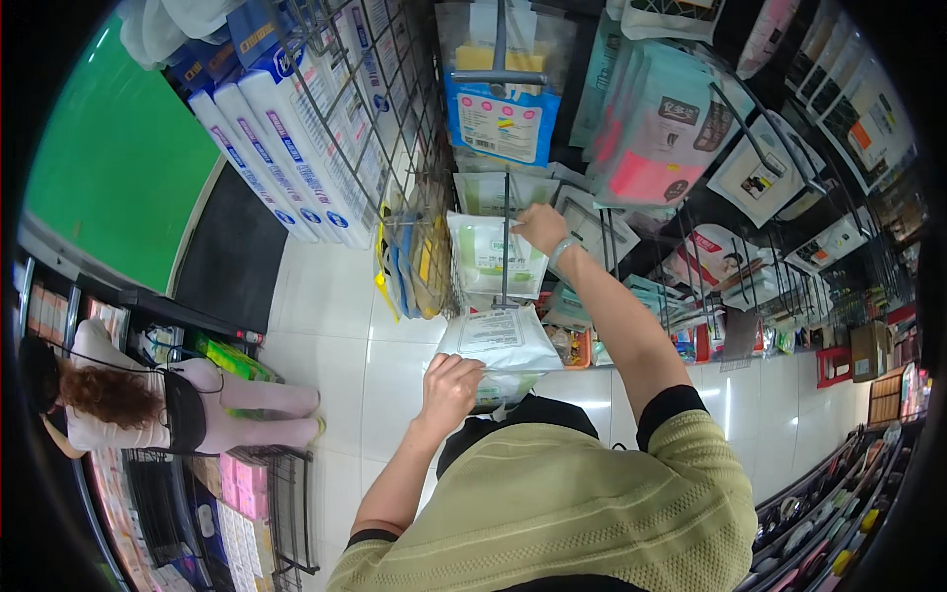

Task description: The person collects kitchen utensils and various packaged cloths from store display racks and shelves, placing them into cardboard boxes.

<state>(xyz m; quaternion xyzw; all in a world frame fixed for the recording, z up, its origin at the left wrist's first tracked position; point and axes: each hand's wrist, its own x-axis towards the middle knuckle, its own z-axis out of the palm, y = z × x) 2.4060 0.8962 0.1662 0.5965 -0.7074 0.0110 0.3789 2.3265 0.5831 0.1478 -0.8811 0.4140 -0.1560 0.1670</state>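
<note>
A white and green plastic packet (492, 255) hangs at a metal display hook (506, 222), with more such packets behind it. My right hand (544, 229) has its fingers bent at that packet's upper right edge; whether they pinch it cannot be told. Lower down, my left hand (451, 392) grips the lower left edge of a white packet with grey print (503, 337), which lies tilted close to my body. Beneath it part of another green and white packet (503, 388) shows.
A wire grid panel (385, 111) stands at the left, with white boxes (274, 148) beyond. Hanging packets (658, 140) crowd the right. An orange basket (577, 348) sits below the hooks. Another person (163, 407) bends at shelves on the far left.
</note>
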